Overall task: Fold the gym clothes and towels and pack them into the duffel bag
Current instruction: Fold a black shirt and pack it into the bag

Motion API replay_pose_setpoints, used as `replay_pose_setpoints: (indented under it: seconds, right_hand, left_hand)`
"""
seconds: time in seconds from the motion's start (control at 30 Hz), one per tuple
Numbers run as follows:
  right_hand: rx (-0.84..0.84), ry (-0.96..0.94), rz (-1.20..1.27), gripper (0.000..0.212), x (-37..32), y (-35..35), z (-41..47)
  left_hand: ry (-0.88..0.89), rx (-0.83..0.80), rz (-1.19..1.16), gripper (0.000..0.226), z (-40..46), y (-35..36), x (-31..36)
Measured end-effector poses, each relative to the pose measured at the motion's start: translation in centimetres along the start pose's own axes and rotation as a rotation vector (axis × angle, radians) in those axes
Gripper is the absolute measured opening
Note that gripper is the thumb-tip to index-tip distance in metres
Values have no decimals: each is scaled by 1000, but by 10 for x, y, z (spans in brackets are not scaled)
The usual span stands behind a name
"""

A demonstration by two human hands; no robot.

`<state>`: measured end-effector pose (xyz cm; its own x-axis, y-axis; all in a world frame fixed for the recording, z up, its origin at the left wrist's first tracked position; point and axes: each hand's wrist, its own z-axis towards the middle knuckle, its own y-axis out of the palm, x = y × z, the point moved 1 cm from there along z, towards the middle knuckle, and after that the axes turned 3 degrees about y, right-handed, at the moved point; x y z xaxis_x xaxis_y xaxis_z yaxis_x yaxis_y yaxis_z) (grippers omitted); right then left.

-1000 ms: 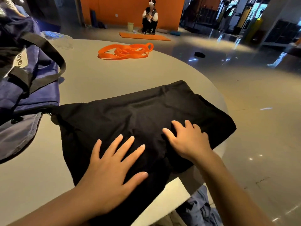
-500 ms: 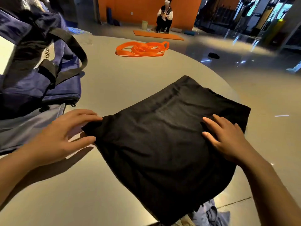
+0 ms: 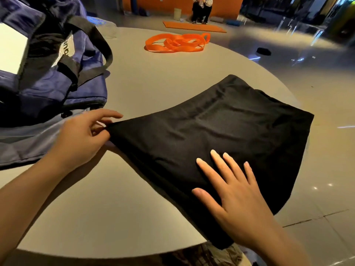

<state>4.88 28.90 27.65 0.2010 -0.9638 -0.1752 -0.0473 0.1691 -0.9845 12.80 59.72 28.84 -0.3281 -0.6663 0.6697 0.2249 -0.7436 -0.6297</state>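
Note:
A black garment [image 3: 226,131] lies spread on the round grey table [image 3: 107,208], its right and near parts hanging over the table's edge. My left hand [image 3: 82,137] pinches the garment's left corner, beside the bag. My right hand [image 3: 230,191] presses flat on the garment's near part, fingers straight and spread. The navy duffel bag [image 3: 51,77] with black handles stands at the table's left, its pale lining flap [image 3: 28,143] lying toward me.
Orange resistance bands [image 3: 174,43] lie at the table's far side. A clear plastic item [image 3: 107,27] sits behind the bag. More cloth [image 3: 207,254] lies below the near table edge. A person [image 3: 201,8] sits far off by an orange mat [image 3: 194,26].
My left hand has closed onto the garment's left corner and pulled it taut. My right hand slid from the garment's right side to its near part and flattened there.

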Motion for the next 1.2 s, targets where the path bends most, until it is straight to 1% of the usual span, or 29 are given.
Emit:
replay_pose_setpoints:
  seconds: [0.07,0.1,0.2,0.23,0.27,0.33,0.4,0.47,0.5,0.53,0.57,0.63,0.67,0.8,0.83,0.87,0.93,0.97,1.0,1.03,1.1,1.13,1.2]
  right_hand:
    - [-38,5,-27,76,-1,-5,5]
    - [-61,6,-44,77,-3,-6,8]
    - [-85,14,-36,79,-10,-9,11]
    - [-59,1,-41,80,-12,-10,9]
    - [10,-26,-42,77,-15,-11,4]
    - [180,-91,18,63,-21,-16,-9]
    - [303,-164,73,53,-29,-15,-23]
    - [318,-152,35,43,-37,-12,-30]
    - [334,-132,13,32,-38,-8,-31]
    - [353,-105,-7,18,-38,-4,-30]
    - [354,-66,-20,18,-37,-2,-30]
    - [319,-34,-33,34,-34,0,-29]
    - [321,-25,-57,38,-33,-1,-29]
    - [296,31,-121,42,-26,-18,-28]
    - [281,59,-117,42,-23,-22,-27]
    - [273,74,-104,40,-21,-27,-25]
    - [251,110,-61,31,-17,-34,-20]
    - [236,124,-28,30,-14,-37,-17]
    - [229,130,41,33,-12,-40,-15]
    - [248,116,116,36,-10,-44,-14]
    - [256,67,247,36,-10,-55,-14]
    - [229,20,305,34,-11,-61,-14]
    - [104,-95,486,28,-15,-73,-14]
  left_hand:
    - [32,55,126,56,-1,-8,-2]
    - [73,48,203,55,-2,-11,-2]
    - [184,-81,390,51,-5,-17,-2]
    - [245,-126,451,48,-7,-19,-1]
    - [321,-161,494,45,-9,-21,2]
    - [433,-238,480,36,-13,-25,11]
    - [443,-367,394,42,-17,-21,19]
    - [437,-461,354,45,-19,-10,20]
    - [418,-475,336,45,-18,-6,19]
    - [393,-468,307,45,-18,-3,16]
    - [371,-454,283,47,-17,-1,13]
    - [350,-423,258,53,-16,-1,10]
    - [344,-411,253,56,-15,-1,9]
    - [307,-372,260,66,-9,-1,10]
    - [289,-365,252,64,-8,-1,12]
    - [271,-353,237,58,-7,0,13]
    - [283,-305,219,41,-6,4,13]
    - [310,-275,224,38,-5,5,12]
    - [329,-248,224,41,-4,4,11]
    - [318,-231,212,44,-4,1,9]
    - [250,-208,139,44,-4,-10,6]
    - [189,-188,54,42,-4,-17,2]
    - [50,-79,-242,39,-4,-34,-1]
